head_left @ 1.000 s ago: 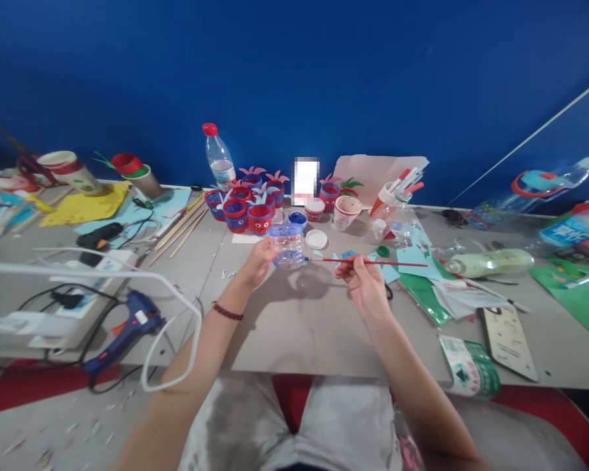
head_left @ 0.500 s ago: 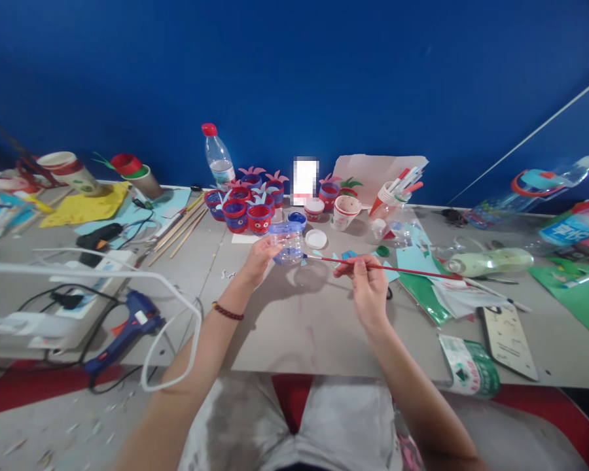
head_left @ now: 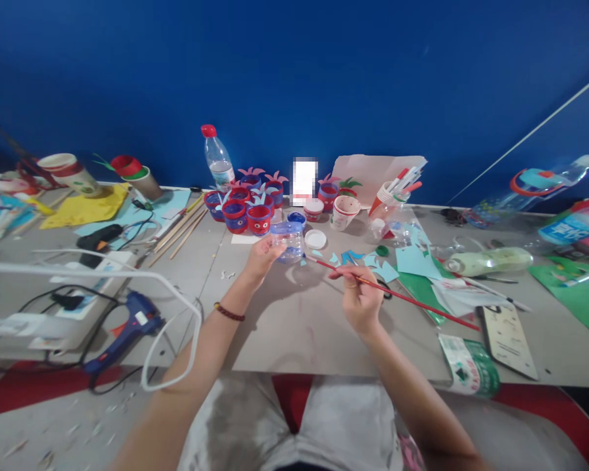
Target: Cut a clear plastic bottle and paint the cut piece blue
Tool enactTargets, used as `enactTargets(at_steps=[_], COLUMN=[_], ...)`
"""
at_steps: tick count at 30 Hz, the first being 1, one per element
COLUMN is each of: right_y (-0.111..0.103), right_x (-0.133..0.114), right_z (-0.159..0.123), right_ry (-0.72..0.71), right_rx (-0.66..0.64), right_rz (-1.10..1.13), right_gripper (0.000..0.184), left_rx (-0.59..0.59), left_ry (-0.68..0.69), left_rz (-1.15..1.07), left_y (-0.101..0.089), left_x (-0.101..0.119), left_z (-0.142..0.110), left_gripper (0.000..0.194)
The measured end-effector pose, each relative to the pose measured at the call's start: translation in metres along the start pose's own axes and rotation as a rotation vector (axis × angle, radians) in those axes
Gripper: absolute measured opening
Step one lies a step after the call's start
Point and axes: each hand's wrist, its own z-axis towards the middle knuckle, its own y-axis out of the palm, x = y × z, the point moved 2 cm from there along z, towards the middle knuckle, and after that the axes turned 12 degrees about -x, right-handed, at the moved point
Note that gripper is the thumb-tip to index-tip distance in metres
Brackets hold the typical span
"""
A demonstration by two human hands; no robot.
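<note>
My left hand (head_left: 264, 260) grips a clear plastic bottle piece (head_left: 289, 242) with blue paint bands, held above the table. In my right hand (head_left: 360, 294) is a thin red paintbrush (head_left: 417, 303), pinched between thumb and fingers. Its tip is at the lower right edge of the bottle piece; whether it touches I cannot tell. Just behind stand an open pot of blue paint (head_left: 297, 218), a lidded paint pot (head_left: 314, 208) and a loose white lid (head_left: 315, 239). Several red and blue painted cups (head_left: 259, 219) with paper leaves cluster at the back left.
A glue gun (head_left: 130, 327), a power strip (head_left: 78, 307) and white cable loops lie left. Wooden sticks (head_left: 181, 229) and a water bottle (head_left: 218, 160) are behind. Blue paper scraps (head_left: 415, 261), a pen cup (head_left: 385, 199), a phone-shaped object (head_left: 508, 343) and a green bottle (head_left: 491, 263) lie right.
The brush's back end has swung down toward me, and my right hand has lowered slightly. The bottle piece has turned a little in my left hand.
</note>
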Motion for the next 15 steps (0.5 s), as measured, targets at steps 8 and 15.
enactTargets(at_steps=[8, 15], right_y=[0.0007, 0.0033], right_x=[0.0024, -0.0033], right_z=[-0.0033, -0.003], right_ry=[-0.003, -0.055], right_rx=[-0.029, -0.066], right_rz=[-0.02, -0.021], right_gripper=[0.022, 0.024], left_rx=[0.021, 0.051], left_ry=[0.037, 0.016], left_rz=[0.047, 0.082], left_y=[0.003, 0.0008], left_x=[-0.0003, -0.0015], left_z=[-0.0016, -0.0002], left_gripper=[0.042, 0.042])
